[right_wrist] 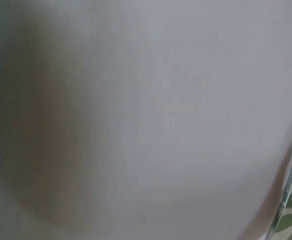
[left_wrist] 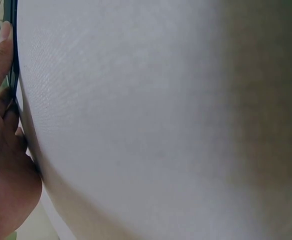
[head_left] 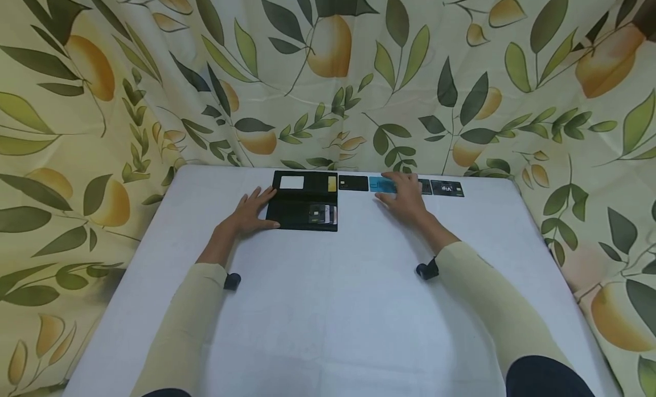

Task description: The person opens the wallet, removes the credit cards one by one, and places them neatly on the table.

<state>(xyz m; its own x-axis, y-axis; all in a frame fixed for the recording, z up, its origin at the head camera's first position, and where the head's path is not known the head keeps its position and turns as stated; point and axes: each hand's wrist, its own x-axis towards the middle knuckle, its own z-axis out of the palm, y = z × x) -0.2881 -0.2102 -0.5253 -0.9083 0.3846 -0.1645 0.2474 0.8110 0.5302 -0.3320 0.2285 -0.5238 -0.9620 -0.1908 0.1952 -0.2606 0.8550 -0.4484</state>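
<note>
Stretched across the white table (head_left: 328, 317), the left hand (head_left: 249, 213) lies spread, thumb and fingertips at the left edge of the unfolded wallet (head_left: 302, 196); the right hand (head_left: 408, 199) arches over a blue card (head_left: 379, 184) (whether pinching, I cannot tell).

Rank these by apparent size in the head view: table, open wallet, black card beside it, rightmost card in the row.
1. White table
2. Open wallet
3. Black card and rightmost card: too alike to rank
</note>
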